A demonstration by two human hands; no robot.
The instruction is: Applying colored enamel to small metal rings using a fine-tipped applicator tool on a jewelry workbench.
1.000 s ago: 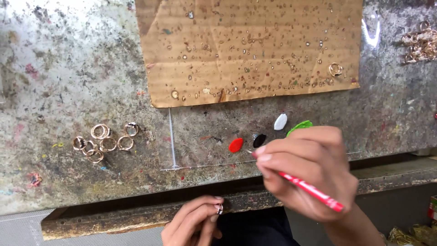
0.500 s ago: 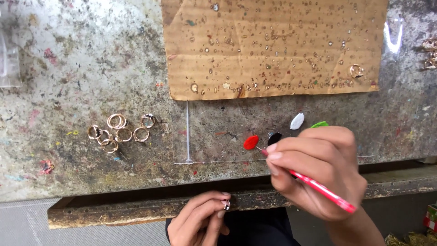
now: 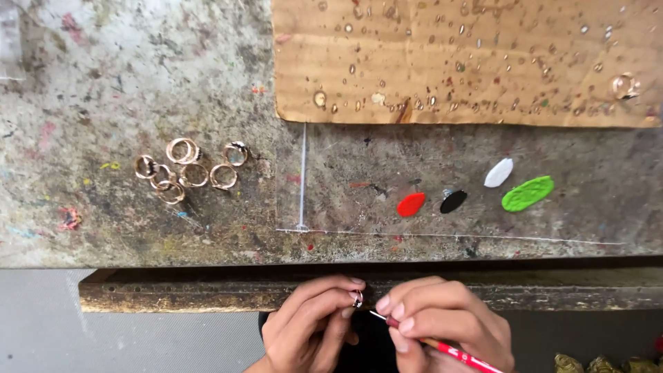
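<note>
1. While pinched in the left hand (image 3: 311, 328) fingertips, the small ring (image 3: 357, 299) sits below the bench edge (image 3: 207, 293).
2. Touching it, the right hand (image 3: 442, 324) grips a red brush (image 3: 449, 351).
3. Above that edge lie paint blobs (image 3: 411, 204) and loose rings (image 3: 183, 169).
4. A tremor could likely smear paint or drop the ring.

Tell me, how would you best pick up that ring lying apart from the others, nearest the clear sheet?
Probably by its band, pinching across the hoop from above. The apart ring lies flat on the worktable, its dark top facing away, with bare space around it. Come from its right side, since the other rings crowd its left.
</note>
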